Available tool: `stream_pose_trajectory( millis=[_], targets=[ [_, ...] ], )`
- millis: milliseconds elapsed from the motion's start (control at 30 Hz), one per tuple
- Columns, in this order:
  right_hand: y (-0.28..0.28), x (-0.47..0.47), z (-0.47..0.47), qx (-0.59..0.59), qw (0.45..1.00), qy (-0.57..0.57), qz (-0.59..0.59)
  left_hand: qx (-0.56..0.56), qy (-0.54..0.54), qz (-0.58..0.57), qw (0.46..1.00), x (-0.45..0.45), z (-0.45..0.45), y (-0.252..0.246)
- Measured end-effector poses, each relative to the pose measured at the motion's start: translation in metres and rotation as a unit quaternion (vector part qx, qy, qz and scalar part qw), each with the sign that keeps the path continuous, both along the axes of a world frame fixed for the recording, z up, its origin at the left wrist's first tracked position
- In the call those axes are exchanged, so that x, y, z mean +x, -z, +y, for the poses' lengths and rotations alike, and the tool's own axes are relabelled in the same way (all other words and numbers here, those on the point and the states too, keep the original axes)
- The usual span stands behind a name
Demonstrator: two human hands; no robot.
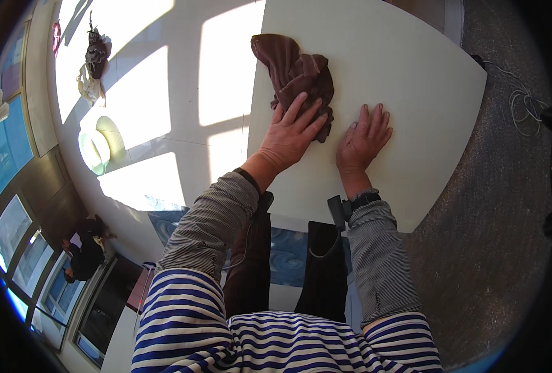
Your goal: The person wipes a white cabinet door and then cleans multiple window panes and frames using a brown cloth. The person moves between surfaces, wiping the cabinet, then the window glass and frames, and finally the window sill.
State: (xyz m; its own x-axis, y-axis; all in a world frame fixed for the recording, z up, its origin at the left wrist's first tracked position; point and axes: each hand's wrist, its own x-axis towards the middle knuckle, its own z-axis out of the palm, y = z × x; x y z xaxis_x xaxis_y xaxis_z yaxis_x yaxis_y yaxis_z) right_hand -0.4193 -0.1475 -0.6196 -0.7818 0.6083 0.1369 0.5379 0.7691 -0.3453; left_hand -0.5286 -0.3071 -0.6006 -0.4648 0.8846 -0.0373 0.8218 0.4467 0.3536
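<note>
On the white board in front of me lies a crumpled dark maroon-brown cloth, with a pale seam or edge showing along its folds. My left hand rests palm down on the near end of the cloth, fingers slightly spread over it. Beside it, to the right and apart from the cloth, my right hand lies palm down on the bare surface, holding nothing. Whether fabric is pinched beneath the left fingers is hidden.
To the left, a sunlit white surface bears a pale green basin and a heap of dark and cream cloths. A coiled cable hangs past the right edge. Another person is at the far left.
</note>
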Motion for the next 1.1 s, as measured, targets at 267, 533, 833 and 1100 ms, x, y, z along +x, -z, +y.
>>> stream_pose_trajectory(
  millis=[267, 533, 833, 1100],
  targets=[
    [-0.017, 0.069, 0.052, -0.068, 0.994, 0.056, 0.061, -0.103, 0.179, -0.097, 0.974, 0.164, -0.106, -0.039],
    [-0.004, 0.157, 0.081, 0.046, 0.991, 0.094, -0.084, -0.024, 0.123, -0.026, 0.992, 0.031, 0.051, -0.009],
    [-0.009, 0.153, 0.083, 0.026, 0.993, 0.094, -0.071, -0.022, -0.092, 0.129, 0.987, -0.123, 0.267, 0.009],
    [-0.01, 0.152, 0.082, 0.023, 0.991, 0.109, -0.069, 0.009, 0.093, 0.045, 0.995, -0.004, 0.165, 0.009]
  ],
)
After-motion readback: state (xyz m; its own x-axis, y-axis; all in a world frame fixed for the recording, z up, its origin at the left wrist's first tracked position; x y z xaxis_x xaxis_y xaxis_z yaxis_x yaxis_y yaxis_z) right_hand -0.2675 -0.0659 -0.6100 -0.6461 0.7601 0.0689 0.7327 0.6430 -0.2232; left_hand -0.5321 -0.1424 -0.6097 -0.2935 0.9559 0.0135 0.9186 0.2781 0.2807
